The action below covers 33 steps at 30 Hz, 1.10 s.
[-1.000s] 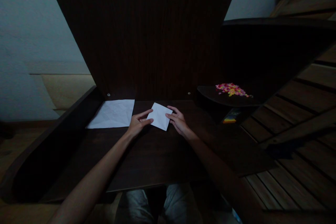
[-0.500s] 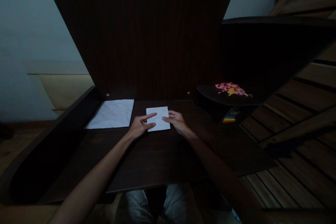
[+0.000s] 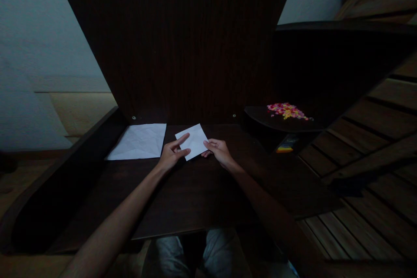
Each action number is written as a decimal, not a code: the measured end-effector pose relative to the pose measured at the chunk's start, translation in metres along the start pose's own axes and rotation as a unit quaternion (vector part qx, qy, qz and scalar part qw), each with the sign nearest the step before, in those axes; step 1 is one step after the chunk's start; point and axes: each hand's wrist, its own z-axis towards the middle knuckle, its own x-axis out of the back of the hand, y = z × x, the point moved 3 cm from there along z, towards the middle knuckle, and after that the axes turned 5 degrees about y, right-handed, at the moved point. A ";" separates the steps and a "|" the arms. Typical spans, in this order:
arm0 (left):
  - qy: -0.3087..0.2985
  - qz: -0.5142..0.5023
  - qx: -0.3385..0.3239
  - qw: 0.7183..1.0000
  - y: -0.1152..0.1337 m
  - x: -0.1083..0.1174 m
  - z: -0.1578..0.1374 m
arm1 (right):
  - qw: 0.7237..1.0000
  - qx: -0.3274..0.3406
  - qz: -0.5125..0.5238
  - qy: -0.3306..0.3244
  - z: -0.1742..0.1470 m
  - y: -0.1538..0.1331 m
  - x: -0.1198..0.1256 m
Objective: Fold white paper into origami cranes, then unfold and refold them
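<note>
Between my two hands is a small white square of folded paper (image 3: 197, 140), turned at an angle above the dark desk. My left hand (image 3: 171, 154) grips its left side, with the thumb and index finger lying over the top face. At the right corner my right hand (image 3: 219, 151) pinches it, thumb on top and the other fingers partly hidden beneath. A larger creased white sheet (image 3: 138, 141) lies flat on the desk to the left of my left hand.
The dark wooden desk (image 3: 195, 200) has a tall back panel (image 3: 182, 43) and a raised left side. On a rounded shelf (image 3: 257, 115) at right sits a pile of small pink, red and yellow pieces (image 3: 288, 111). Below it is a colourful striped item (image 3: 285, 148). Wooden slats stand further right.
The square of paper has rotated from nearly straight to tilted, its far edge moving up and its right corner now in my right hand's pinch. The large sheet has stayed put.
</note>
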 end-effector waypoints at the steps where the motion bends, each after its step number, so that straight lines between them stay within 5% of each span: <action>1: 0.000 0.000 0.000 1.000 0.001 0.000 0.000 | 1.000 0.003 -0.001 -0.001 0.000 -0.001 0.001; 9: 0.041 -0.066 0.007 0.997 0.001 0.009 0.006 | 0.996 -0.027 -0.041 -0.072 0.001 -0.006 0.007; 16: -0.049 -0.042 0.023 0.998 -0.003 0.006 0.004 | 0.997 0.022 -0.032 0.073 0.004 -0.005 0.016; 33: 0.022 0.023 0.017 0.999 0.002 0.002 0.000 | 0.997 0.059 -0.038 0.044 0.004 -0.005 0.013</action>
